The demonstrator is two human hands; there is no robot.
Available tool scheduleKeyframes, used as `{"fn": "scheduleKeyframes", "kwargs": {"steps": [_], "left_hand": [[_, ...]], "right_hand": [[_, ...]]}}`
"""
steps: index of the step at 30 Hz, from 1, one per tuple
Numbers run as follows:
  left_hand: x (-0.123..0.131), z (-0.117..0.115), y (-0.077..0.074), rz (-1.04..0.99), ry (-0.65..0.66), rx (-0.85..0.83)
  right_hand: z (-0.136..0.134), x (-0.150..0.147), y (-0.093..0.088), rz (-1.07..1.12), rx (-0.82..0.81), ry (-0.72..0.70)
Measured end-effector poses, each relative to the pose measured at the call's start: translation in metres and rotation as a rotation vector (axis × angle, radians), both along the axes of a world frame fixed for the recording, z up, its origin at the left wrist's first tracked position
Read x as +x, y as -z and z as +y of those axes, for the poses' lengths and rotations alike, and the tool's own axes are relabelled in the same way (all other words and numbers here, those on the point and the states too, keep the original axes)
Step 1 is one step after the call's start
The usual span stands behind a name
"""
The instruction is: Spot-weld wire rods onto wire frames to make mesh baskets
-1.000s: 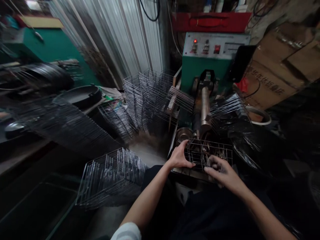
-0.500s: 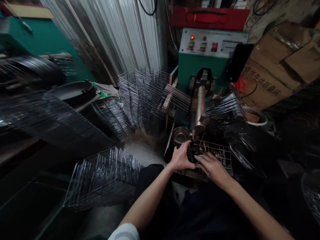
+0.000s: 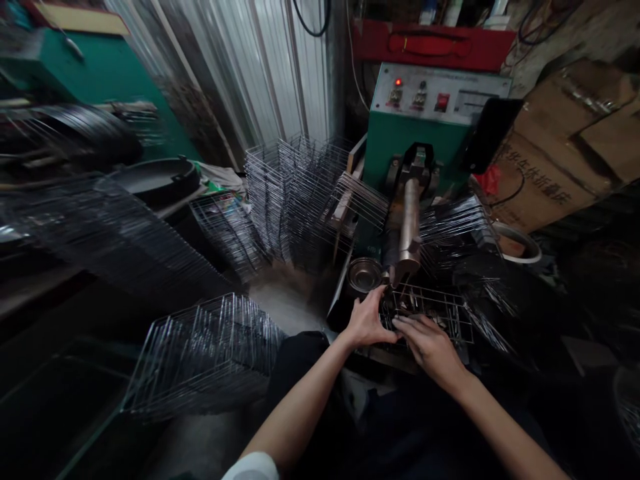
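Just below the spot welder's metal arm (image 3: 409,223), a wire rack (image 3: 440,292) lies crosswise in front of me. My left hand (image 3: 369,321) grips its left end, forefinger raised beside the electrode tip and thumb stretched toward the right hand. From the right, my right hand (image 3: 429,343) bends over the rack's near side, fingers close together and pointing left. The fingertips of both hands nearly meet, and exactly what they pinch is partly hidden. A round metal tin (image 3: 365,274) stands to the left of the electrode.
Finished-looking wire racks (image 3: 280,200) are stacked left of the green machine (image 3: 375,147), and another stack (image 3: 210,347) sits by my left knee. More wire pieces (image 3: 457,223) hang at the right. Behind them are a cardboard box (image 3: 545,173) and a white-rimmed bucket (image 3: 533,250).
The view has shifted slightly, so the surroundings appear a little lower and farther right. Both hands keep nearly the same pose at the rack, with only small movement.
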State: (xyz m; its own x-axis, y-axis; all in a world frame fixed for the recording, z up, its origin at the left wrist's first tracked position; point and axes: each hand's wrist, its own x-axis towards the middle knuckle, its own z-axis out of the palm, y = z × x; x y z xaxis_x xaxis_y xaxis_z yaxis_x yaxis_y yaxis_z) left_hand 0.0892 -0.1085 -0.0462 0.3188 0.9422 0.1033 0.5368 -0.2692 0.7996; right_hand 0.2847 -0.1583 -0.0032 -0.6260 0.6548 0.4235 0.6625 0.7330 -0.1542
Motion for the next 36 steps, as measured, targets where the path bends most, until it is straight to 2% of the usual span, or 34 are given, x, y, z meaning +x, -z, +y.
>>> {"fn": "scheduleKeyframes", "kwargs": {"steps": [9,15,18,24,29,33,36], "left_hand": [[0.001,0.01,-0.002,-0.016,-0.018,0.021],[0.001,0.007,-0.006,0.022,-0.039,0.004],[0.0,0.012,-0.011,0.041,-0.053,0.008],[-0.006,0.04,-0.02,0.017,-0.052,0.006],[-0.005,0.038,-0.022,0.075,-0.087,0.02],[-0.007,0.043,-0.025,0.139,-0.14,0.033],[-0.012,0.06,-0.027,0.134,-0.096,0.014]], "right_hand": [[0.013,0.0,-0.005,0.065,-0.025,-0.023],[0.012,-0.001,-0.004,0.117,-0.077,0.003],[0.016,-0.005,-0.005,0.148,-0.06,0.054],[0.038,-0.015,-0.005,0.203,-0.057,0.204],[0.041,-0.015,-0.003,0.267,-0.04,0.23],[0.047,-0.014,-0.004,0.244,-0.013,0.281],[0.06,-0.012,-0.002,0.185,0.018,0.332]]}}
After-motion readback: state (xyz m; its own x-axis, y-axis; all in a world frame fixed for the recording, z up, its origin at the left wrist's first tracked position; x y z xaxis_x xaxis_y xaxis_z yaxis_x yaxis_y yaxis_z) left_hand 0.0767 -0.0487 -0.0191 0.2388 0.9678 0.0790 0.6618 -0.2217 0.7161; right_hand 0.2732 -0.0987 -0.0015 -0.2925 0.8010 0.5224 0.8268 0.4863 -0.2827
